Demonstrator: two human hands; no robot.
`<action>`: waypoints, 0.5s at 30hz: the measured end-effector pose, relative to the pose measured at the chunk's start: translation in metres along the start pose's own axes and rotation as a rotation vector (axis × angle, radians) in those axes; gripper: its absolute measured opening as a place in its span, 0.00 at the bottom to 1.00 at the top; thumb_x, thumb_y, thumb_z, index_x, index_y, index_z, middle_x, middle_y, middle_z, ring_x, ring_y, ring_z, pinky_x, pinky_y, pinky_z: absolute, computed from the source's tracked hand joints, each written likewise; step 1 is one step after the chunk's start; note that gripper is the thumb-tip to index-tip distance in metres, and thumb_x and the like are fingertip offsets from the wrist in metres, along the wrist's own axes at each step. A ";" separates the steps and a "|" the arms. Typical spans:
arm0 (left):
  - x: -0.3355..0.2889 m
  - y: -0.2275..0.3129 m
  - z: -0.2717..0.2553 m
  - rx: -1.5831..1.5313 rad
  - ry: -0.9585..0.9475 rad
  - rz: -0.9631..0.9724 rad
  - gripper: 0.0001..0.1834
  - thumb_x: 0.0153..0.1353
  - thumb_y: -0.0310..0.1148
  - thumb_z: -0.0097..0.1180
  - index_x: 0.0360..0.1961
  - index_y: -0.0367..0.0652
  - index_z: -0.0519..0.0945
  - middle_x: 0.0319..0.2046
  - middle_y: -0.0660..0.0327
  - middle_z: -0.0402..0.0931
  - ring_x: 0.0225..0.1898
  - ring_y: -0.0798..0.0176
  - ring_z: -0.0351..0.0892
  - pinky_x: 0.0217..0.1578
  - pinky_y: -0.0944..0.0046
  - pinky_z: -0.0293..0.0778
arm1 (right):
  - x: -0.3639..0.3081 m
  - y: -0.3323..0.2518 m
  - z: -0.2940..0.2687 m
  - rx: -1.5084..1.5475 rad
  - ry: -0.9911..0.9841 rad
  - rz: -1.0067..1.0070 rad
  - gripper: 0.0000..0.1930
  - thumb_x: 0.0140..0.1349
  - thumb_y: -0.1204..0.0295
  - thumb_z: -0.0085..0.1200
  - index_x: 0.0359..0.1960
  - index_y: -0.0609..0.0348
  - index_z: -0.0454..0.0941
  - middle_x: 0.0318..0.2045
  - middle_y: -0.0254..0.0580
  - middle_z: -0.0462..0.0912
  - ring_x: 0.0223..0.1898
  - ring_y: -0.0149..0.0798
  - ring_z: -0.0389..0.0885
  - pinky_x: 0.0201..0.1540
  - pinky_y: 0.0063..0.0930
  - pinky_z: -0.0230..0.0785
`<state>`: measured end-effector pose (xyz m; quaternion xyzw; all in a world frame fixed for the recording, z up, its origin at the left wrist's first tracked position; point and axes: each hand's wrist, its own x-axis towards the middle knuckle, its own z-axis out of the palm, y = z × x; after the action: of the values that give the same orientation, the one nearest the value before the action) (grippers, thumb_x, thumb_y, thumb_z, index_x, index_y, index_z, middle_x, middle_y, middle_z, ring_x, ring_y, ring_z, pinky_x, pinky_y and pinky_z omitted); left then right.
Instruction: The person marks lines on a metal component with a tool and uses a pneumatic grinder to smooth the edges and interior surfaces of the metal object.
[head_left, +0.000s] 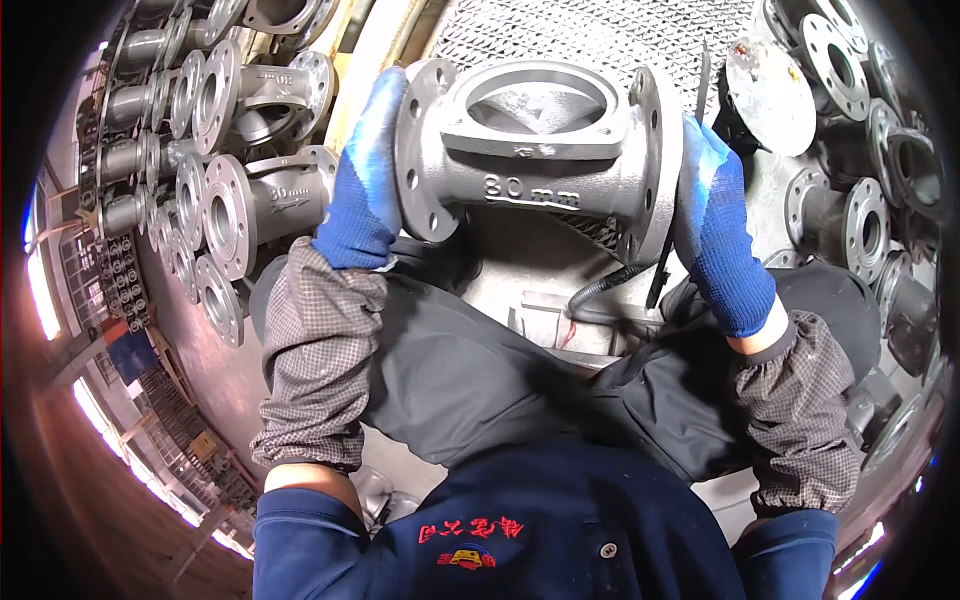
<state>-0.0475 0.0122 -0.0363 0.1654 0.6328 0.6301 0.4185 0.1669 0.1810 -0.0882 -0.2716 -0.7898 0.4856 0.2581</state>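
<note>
Hollow gray flanged casting [600, 178], its oval upper opening exposing the inner wall, held roughly level in front of the seated person, near a metal mesh [600, 25]. Similar castings [230, 218] crowd both sides; a round plate [785, 95] is at right. The gloved left hand [368, 180] and right hand [718, 225], partly open, grip opposite end flanges between them, forearms extended forward, fingertips partly hidden.
</note>
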 end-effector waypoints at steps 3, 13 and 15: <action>0.009 -0.003 -0.011 -0.222 0.065 -0.185 0.26 0.69 0.47 0.40 0.60 0.40 0.67 0.54 0.57 0.71 0.53 0.62 0.73 0.54 0.63 0.69 | 0.005 -0.007 0.002 -0.429 -0.003 -0.147 0.11 0.64 0.76 0.39 0.38 0.72 0.72 0.27 0.55 0.75 0.28 0.50 0.78 0.31 0.36 0.71; 0.018 -0.009 -0.018 0.011 0.175 -0.099 0.29 0.69 0.49 0.40 0.63 0.39 0.62 0.57 0.54 0.69 0.56 0.61 0.71 0.56 0.62 0.69 | 0.021 0.009 -0.017 0.024 -0.108 0.093 0.19 0.68 0.66 0.47 0.51 0.71 0.70 0.35 0.44 0.80 0.36 0.34 0.80 0.40 0.23 0.72; 0.016 -0.015 -0.024 0.259 0.138 0.000 0.30 0.70 0.48 0.39 0.64 0.38 0.60 0.58 0.54 0.66 0.58 0.62 0.69 0.57 0.64 0.68 | 0.044 -0.007 -0.044 -0.178 -0.229 0.161 0.22 0.66 0.61 0.48 0.54 0.66 0.70 0.35 0.49 0.81 0.38 0.37 0.81 0.43 0.25 0.73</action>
<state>-0.0699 0.0058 -0.0590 0.1744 0.7361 0.5529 0.3494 0.1635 0.2361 -0.0585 -0.2989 -0.8295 0.4607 0.1015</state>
